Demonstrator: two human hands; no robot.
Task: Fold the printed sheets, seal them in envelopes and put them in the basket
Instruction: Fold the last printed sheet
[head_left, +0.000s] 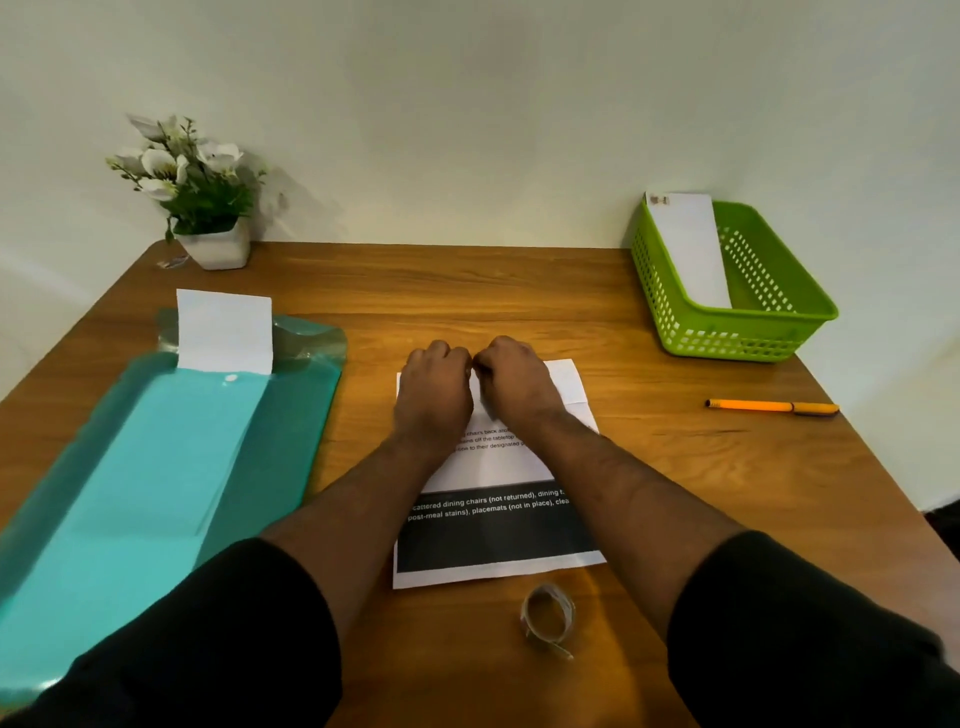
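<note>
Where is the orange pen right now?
In the head view the orange pen lies flat on the wooden table, on the person's right, just in front of the green basket and apart from the printed sheet.

Soft, warm, fairly dim indoor light falls evenly from above. The plant (189, 179) throws a faint blurred shadow rightward on the wall (467, 104). The teal tray (306, 415) shows mild glare at its far end. Wide-angle distortion bows the table (675, 493) edges, and the sleeves (208, 649) are soft and dark at the bottom corners.
</note>
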